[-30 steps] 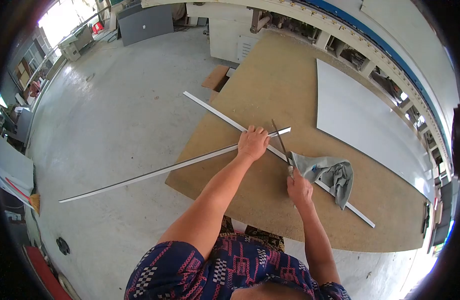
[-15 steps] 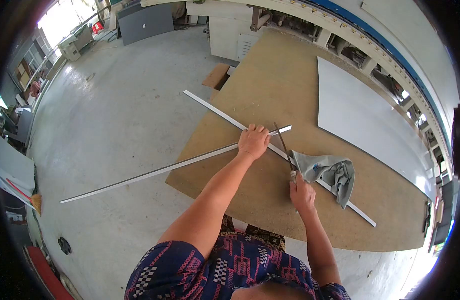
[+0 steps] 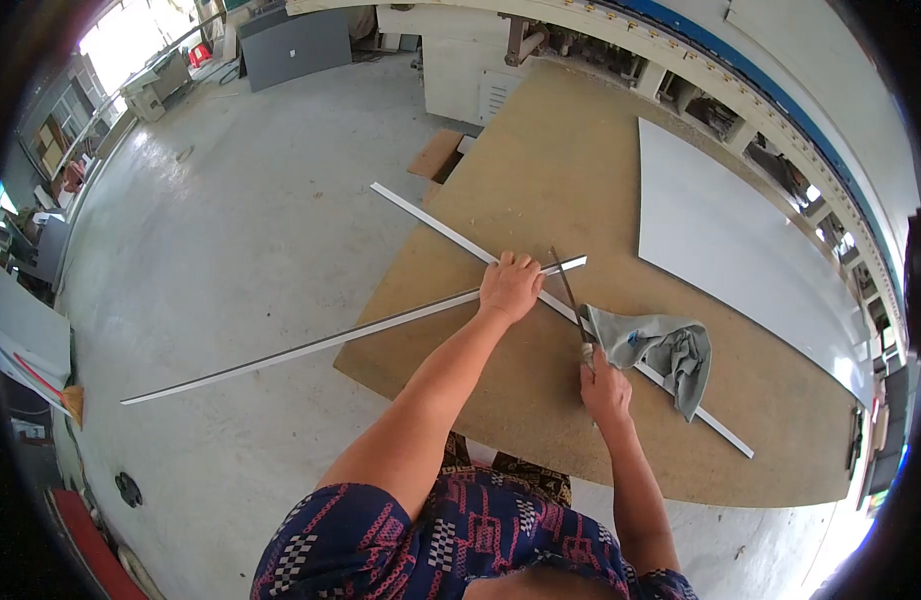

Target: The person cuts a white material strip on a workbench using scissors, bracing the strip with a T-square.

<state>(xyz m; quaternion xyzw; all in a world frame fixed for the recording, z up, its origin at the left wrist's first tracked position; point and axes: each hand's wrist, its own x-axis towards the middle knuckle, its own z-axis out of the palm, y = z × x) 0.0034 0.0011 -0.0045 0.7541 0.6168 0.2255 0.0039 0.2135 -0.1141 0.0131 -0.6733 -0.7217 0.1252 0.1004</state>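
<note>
Well, from where I stand, the worktop (image 3: 571,150) leaves room for moving past its left edge, where the floor (image 3: 231,250) spreads wide, and on its brown stretch toward the far end, while a large white panel (image 3: 731,230) takes up its far-right side. Compared with a second ago, the right hand (image 3: 606,390) and its thin-bladed tool (image 3: 571,300) have drawn slightly toward the worktop's near edge; the left hand (image 3: 511,288) and the grey cloth (image 3: 696,360) keep their places on it. The long strip (image 3: 301,349) lies with one end on the worktop and most of its length reaching out beyond the left edge, over the floor; its long axis slants, the short end pointing toward the worktop's far-right side. It crosses the other strip (image 3: 431,222), which runs from beyond the worktop's left edge toward its near-right corner, passing under the cloth. The left hand's grip is folded down over the long strip at the crossing; the right hand's is wrapped around the tool's handle, the blade standing across the strip just beside its short end.
</note>
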